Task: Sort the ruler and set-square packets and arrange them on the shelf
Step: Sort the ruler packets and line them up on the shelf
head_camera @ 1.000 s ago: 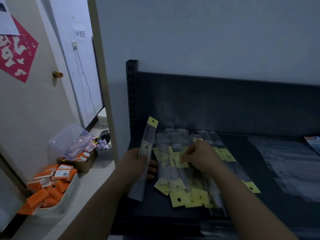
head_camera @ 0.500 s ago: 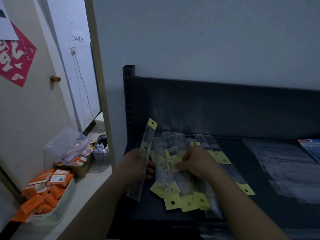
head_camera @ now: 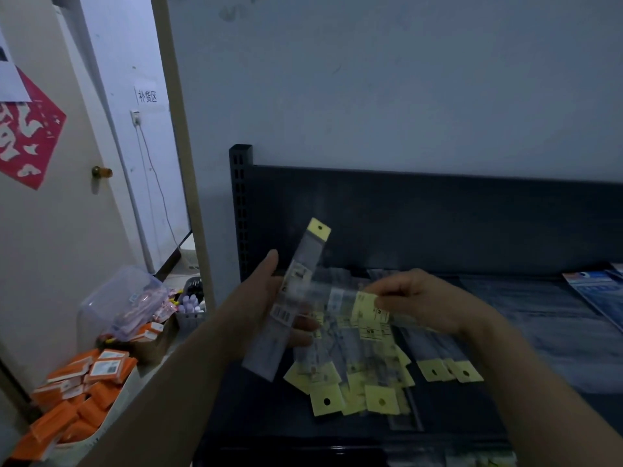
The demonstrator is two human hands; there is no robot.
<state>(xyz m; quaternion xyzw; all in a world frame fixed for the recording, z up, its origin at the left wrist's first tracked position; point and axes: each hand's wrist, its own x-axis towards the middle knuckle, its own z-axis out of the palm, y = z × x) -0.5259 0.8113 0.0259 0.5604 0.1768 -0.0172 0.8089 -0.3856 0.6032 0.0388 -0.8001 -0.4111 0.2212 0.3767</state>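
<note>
Yellow-headed ruler packet (head_camera: 303, 264) stands nearly upright in the left hand (head_camera: 266, 308), fingers curled round its lower half. Right hand (head_camera: 424, 301) pinches a second packet (head_camera: 340, 298) near its yellow label, held crosswise, its far end meeting the first.

Judgement: gathering step, with like packets collected into a left-hand bundle. Sorting is well short of done; a loose pile (head_camera: 364, 375) lies fanned on the dark shelf (head_camera: 256, 409).

Next move likely calls for turning the second packet lengthwise, headers matched, before stacking.

Room: perforated post (head_camera: 240, 210) just beside the left hand, back panel (head_camera: 438, 214) behind. Clear flat packets (head_camera: 539, 305) occupy the right. Bare deck shows front-left.
</note>
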